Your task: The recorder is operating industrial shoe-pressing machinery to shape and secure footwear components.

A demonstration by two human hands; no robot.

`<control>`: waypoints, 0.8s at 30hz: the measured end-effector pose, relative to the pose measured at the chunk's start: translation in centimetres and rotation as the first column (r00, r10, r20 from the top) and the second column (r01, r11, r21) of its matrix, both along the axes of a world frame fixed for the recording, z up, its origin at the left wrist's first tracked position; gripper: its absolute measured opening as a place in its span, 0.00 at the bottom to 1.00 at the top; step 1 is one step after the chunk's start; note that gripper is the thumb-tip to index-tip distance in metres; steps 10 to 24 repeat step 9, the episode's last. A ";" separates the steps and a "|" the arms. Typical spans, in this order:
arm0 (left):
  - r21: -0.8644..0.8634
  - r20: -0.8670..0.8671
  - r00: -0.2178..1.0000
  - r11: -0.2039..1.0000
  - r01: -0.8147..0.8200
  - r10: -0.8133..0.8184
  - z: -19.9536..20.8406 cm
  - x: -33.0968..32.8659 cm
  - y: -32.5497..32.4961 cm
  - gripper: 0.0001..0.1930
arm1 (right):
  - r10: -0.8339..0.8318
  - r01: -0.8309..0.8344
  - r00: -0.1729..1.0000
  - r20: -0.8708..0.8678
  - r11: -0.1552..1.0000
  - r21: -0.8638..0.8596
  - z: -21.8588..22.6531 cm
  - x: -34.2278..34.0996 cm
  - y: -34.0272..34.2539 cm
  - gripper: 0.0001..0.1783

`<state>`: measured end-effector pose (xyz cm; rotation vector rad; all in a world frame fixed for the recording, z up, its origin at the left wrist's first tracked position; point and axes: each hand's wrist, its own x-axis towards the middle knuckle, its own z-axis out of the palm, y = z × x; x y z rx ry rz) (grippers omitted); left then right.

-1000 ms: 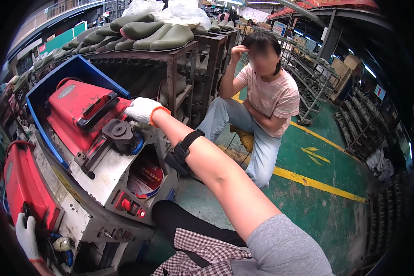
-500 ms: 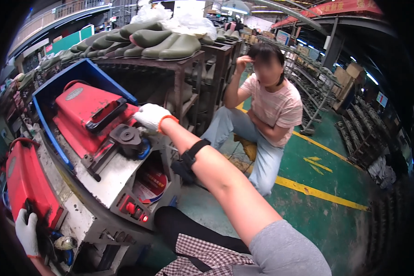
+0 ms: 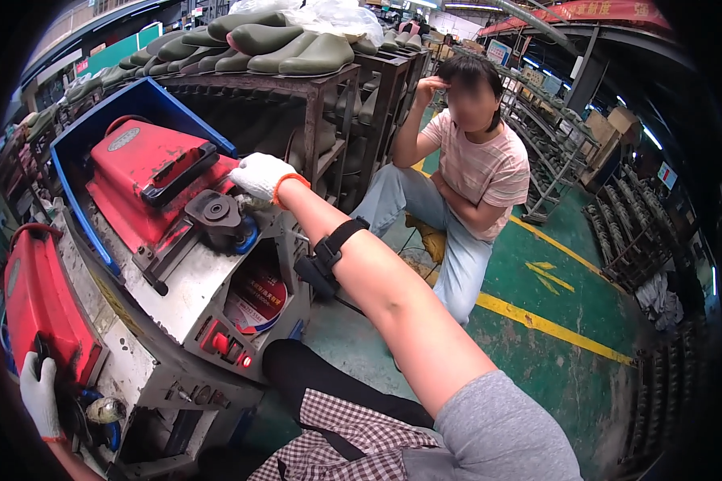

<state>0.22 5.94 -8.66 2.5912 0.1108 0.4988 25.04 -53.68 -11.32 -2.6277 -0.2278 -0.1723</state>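
Note:
My left hand (image 3: 40, 401), in a white knit glove with an orange cuff, is closed around the black handle (image 3: 38, 346) of a red machine cover (image 3: 46, 301) at the lower left. My right hand (image 3: 261, 175), gloved the same way, lies at the right corner of a second red cover (image 3: 148, 164), its fingers curled downward. What those fingers grip is hidden. This second cover has its own black handle (image 3: 180, 178) and sits before a blue-edged tray (image 3: 66, 180). Close to my right hand is a dark round metal knob (image 3: 217, 210) on the white machine body (image 3: 196, 293).
Green boots (image 3: 317, 54) lie piled on a brown metal rack (image 3: 329, 88) behind the machine. A person (image 3: 477, 160) in a striped shirt sits to the right. A lit red switch (image 3: 223, 343) is on the machine's front. Shoe racks (image 3: 618, 220) stand beyond the yellow floor line (image 3: 553, 330).
The view has shifted slightly, so the machine sits a little higher and further left in it. Both hands stay in the same places on the machine.

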 end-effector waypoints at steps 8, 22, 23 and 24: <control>0.048 0.026 0.999 0.999 -0.020 0.018 0.1 -0.1 -0.2 0.10 | 0.013 -0.014 0.999 -0.053 1.000 -0.019 0.3 0.4 0.1 0.28; -0.001 0.015 1.000 1.000 0.022 -0.022 0.1 0.0 -0.3 0.10 | 0.010 -0.012 0.997 -0.072 1.000 -0.022 0.5 0.2 0.0 0.28; -0.001 0.015 1.000 1.000 0.022 -0.022 0.1 0.0 -0.3 0.10 | 0.010 -0.012 0.997 -0.072 1.000 -0.022 0.5 0.2 0.0 0.28; -0.001 0.015 1.000 1.000 0.022 -0.022 0.1 0.0 -0.3 0.10 | 0.010 -0.012 0.997 -0.072 1.000 -0.022 0.5 0.2 0.0 0.28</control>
